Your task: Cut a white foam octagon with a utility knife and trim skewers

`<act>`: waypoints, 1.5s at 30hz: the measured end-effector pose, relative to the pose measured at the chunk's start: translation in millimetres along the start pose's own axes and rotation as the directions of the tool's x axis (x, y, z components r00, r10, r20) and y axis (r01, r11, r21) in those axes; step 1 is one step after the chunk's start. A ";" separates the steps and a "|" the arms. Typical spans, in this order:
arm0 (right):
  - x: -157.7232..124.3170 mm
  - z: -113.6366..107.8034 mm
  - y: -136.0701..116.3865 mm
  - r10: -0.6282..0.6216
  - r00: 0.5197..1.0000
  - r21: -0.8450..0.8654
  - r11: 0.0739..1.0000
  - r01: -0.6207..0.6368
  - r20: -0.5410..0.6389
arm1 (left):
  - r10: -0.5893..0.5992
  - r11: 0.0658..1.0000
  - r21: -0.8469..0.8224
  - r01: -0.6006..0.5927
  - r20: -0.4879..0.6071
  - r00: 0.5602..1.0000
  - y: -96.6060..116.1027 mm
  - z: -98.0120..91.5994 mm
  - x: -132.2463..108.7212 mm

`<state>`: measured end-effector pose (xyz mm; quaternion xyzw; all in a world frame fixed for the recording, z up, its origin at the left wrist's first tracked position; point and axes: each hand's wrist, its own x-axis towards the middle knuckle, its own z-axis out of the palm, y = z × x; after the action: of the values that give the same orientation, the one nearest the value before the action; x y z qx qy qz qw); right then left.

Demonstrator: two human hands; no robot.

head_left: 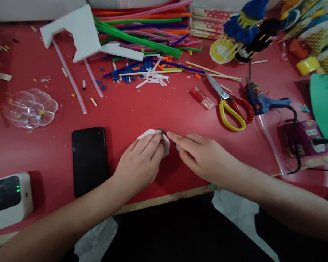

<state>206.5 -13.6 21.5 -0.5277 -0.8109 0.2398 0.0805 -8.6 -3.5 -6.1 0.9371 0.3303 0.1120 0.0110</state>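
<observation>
My left hand (140, 160) lies flat on a small white foam piece (150, 134) on the red table (142, 109), fingers together and pressing it down. My right hand (199, 154) pinches a thin dark blade (166, 135) with its tip against the white piece's right edge. Most of the white piece is hidden under my left fingers.
A black phone (89, 160) lies left of my hands, a white device (10, 199) at the front left. Scissors (229, 105), a blue glue gun (259, 100) and a power strip (303, 136) lie right. Coloured straws (142, 32), white foam (76, 32) and a clear tray (30, 108) sit behind.
</observation>
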 end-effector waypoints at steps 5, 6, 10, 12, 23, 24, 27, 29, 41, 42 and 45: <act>-0.5 5.9 -0.1 -0.010 0.999 -0.037 0.999 0.009 -0.045 | 0.005 1.000 -0.011 -0.005 -0.006 1.000 0.7 1.2 -1.1; -0.6 6.5 0.0 -0.014 0.999 -0.034 0.999 0.013 -0.046 | 0.011 1.000 -0.005 -0.011 -0.014 1.000 0.8 1.6 -1.1; -1.4 5.5 -0.3 -0.010 0.999 -0.008 1.000 0.009 -0.037 | 0.013 1.000 0.000 -0.013 -0.016 1.000 1.3 2.8 -0.4; -2.0 4.4 -0.7 -0.005 0.999 -0.011 1.000 0.005 -0.033 | 0.000 1.000 -0.014 0.000 -0.006 1.000 1.3 2.9 -0.1; -1.9 3.8 -0.1 -0.051 0.997 -0.061 0.997 0.047 -0.054 | -0.014 0.999 -0.051 0.017 0.044 0.999 0.4 0.6 -0.5; -1.8 2.9 -0.1 -0.053 0.997 -0.058 0.997 0.050 -0.047 | -0.014 0.999 -0.049 0.016 0.045 0.999 0.4 0.8 -0.5; -0.8 0.3 0.4 -0.050 0.999 -0.038 0.998 0.049 -0.011 | -0.008 0.999 -0.034 0.010 0.048 0.999 0.5 0.7 0.0; 0.1 -0.9 1.2 -0.042 0.999 -0.021 0.999 0.042 0.000 | 0.002 1.000 -0.025 -0.001 0.043 0.999 0.7 0.2 0.8; 0.5 -0.2 -2.9 -0.025 0.999 -0.064 0.998 0.027 0.034 | 0.032 0.999 -0.010 -0.031 0.062 0.998 1.2 0.9 -0.5; 0.6 0.2 -3.2 -0.027 0.999 -0.075 0.997 0.030 0.041 | 0.029 1.000 -0.011 -0.029 0.065 0.997 1.1 1.1 -0.4; 1.4 1.3 -3.8 -0.024 0.998 -0.101 0.994 0.031 0.063 | 0.029 1.000 -0.011 -0.028 0.071 0.997 1.3 1.5 0.2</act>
<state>202.4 -14.0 22.0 -0.5122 -0.8314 0.2131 0.0316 -7.3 -4.2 -7.4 0.9450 0.3158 0.0805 0.0257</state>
